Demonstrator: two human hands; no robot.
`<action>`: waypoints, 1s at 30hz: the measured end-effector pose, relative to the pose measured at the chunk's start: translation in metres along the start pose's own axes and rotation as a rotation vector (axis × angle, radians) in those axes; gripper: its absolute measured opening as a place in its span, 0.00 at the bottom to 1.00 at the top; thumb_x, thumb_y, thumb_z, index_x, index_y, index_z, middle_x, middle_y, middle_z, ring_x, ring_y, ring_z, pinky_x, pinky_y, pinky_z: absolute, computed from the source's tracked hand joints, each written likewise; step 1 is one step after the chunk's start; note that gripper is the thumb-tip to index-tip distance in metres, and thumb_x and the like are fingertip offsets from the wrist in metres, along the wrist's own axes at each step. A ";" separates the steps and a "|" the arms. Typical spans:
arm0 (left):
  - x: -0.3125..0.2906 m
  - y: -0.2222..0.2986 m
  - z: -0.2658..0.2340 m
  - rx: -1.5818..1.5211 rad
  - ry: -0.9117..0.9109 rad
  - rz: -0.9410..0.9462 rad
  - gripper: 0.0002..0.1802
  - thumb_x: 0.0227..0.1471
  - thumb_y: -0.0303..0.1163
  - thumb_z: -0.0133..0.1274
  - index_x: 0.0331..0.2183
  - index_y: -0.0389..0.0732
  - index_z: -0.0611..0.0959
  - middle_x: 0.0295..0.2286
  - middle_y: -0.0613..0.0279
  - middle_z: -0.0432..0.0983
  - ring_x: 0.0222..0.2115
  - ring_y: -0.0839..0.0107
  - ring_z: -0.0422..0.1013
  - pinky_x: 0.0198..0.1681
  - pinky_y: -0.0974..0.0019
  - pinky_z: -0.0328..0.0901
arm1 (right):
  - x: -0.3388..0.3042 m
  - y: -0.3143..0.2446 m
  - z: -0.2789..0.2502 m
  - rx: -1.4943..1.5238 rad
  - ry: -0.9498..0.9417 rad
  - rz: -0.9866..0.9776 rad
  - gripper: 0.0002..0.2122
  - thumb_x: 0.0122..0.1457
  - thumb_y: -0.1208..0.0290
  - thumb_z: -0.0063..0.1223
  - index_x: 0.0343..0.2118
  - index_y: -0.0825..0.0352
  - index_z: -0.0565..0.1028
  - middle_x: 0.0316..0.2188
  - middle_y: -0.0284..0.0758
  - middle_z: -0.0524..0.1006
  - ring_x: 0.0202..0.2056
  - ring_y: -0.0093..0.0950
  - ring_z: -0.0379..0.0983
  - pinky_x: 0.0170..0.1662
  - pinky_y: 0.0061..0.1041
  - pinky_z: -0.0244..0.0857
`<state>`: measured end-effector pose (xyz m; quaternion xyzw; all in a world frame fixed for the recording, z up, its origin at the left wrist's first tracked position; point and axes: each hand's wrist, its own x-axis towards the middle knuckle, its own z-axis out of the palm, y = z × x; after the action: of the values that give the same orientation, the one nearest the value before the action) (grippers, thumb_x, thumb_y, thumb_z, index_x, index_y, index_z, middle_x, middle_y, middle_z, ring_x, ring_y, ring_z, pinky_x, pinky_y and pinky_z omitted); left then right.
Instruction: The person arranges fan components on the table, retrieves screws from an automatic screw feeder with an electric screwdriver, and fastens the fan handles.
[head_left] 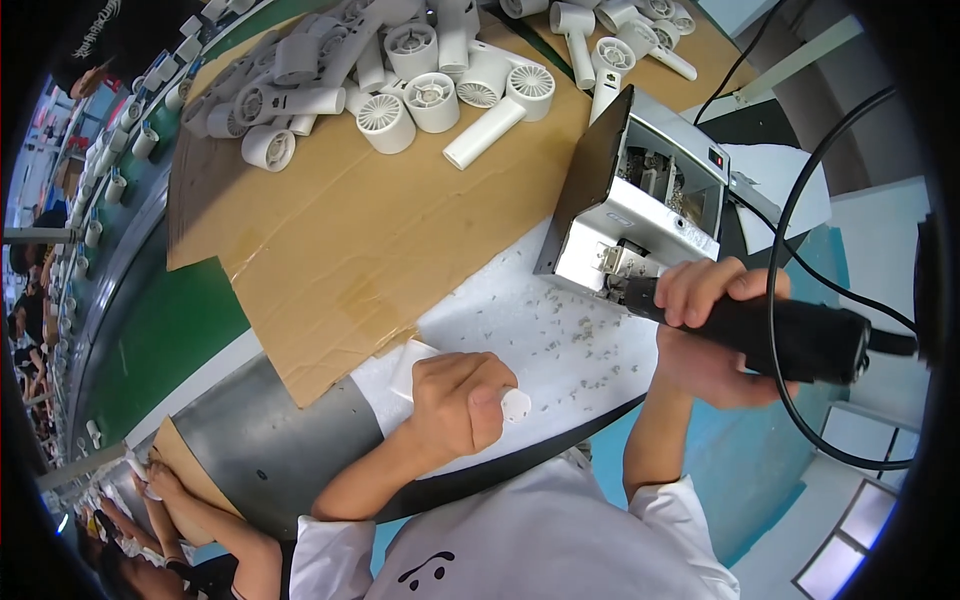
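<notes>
My left hand [458, 405] is closed around a white handheld fan [516, 406]. Its round handle end shows by my thumb, and a paler part sticks out on the far side; the rest is hidden by my fingers. In my right hand [700, 300] is a black electric screwdriver [805, 335], held level with fingers wrapped round its body. The screwdriver's front end is at the outlet of a silver and black screw feeder [660, 225]. The tip itself is too small to make out.
Several white fans [430, 100] are heaped on brown cardboard [350, 250]. Small metal bits lie scattered over a white foam sheet [500, 310]. A black cable [785, 220] loops past my right hand. At left runs a green conveyor [190, 330]; a co-worker's arms [190, 500] are nearby.
</notes>
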<state>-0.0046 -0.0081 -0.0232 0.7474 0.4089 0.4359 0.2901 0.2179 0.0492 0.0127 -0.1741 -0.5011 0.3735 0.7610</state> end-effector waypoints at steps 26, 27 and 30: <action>-0.004 -0.001 0.008 0.000 0.016 0.061 0.13 0.52 0.30 0.42 0.18 0.40 0.73 0.15 0.60 0.68 0.12 0.60 0.64 0.16 0.62 0.60 | -0.018 -0.049 0.059 0.397 0.044 0.201 0.21 0.57 0.47 0.49 0.32 0.63 0.62 0.13 0.29 0.66 0.12 0.19 0.63 0.13 0.20 0.62; -0.005 -0.001 0.008 0.012 0.009 0.063 0.12 0.52 0.30 0.43 0.19 0.40 0.74 0.15 0.60 0.68 0.12 0.60 0.64 0.16 0.62 0.60 | -0.019 -0.050 0.060 0.411 0.064 0.182 0.21 0.58 0.45 0.46 0.31 0.62 0.61 0.12 0.31 0.66 0.11 0.23 0.63 0.14 0.25 0.62; -0.006 -0.001 0.009 0.016 0.014 0.069 0.12 0.52 0.30 0.43 0.19 0.40 0.74 0.15 0.60 0.69 0.12 0.60 0.64 0.16 0.62 0.60 | -0.017 -0.048 0.062 0.406 0.049 0.157 0.21 0.59 0.45 0.45 0.31 0.62 0.61 0.13 0.31 0.66 0.11 0.24 0.63 0.14 0.25 0.62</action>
<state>0.0018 -0.0138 -0.0305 0.7604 0.3883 0.4475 0.2661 0.1773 -0.0022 0.0596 -0.0650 -0.3819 0.5206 0.7609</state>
